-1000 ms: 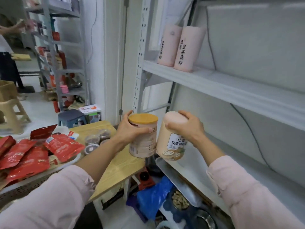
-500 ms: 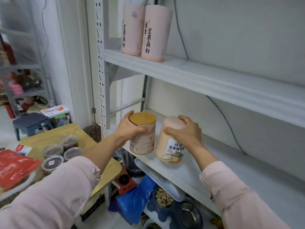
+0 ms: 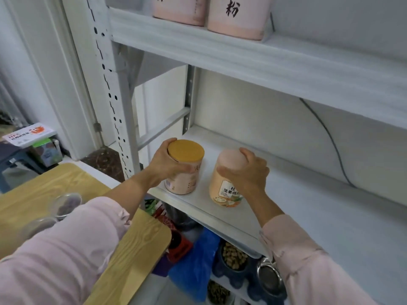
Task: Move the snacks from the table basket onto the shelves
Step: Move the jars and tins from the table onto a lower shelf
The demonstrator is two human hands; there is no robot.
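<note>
Nearest, two pink sleeves reach past the corner of the wooden surface [image 3: 132,249], both forearms stretched forward and converging on the middle shelf [image 3: 308,208]. The left hand [image 3: 166,165] comes in from the side. Its fingers [image 3: 170,142] curl round the upper wall of the yellow-lidded canister [image 3: 186,153], thumb across the front. The right hand [image 3: 246,175] drapes over the pink-lidded canister [image 3: 220,188], fingers [image 3: 246,151] curled down over lid and shoulder. Both canisters are at the shelf's front left corner, side by side but apart. The yellow-lidded one looks seated upright. The other leans slightly, and I cannot tell whether its base is fully down. They look stiff, light and smooth-walled, so gripping the wall seems safer than the lid, which might lift off. Beyond, two pink canisters [image 3: 237,16] stand on the upper shelf [image 3: 264,69].
</note>
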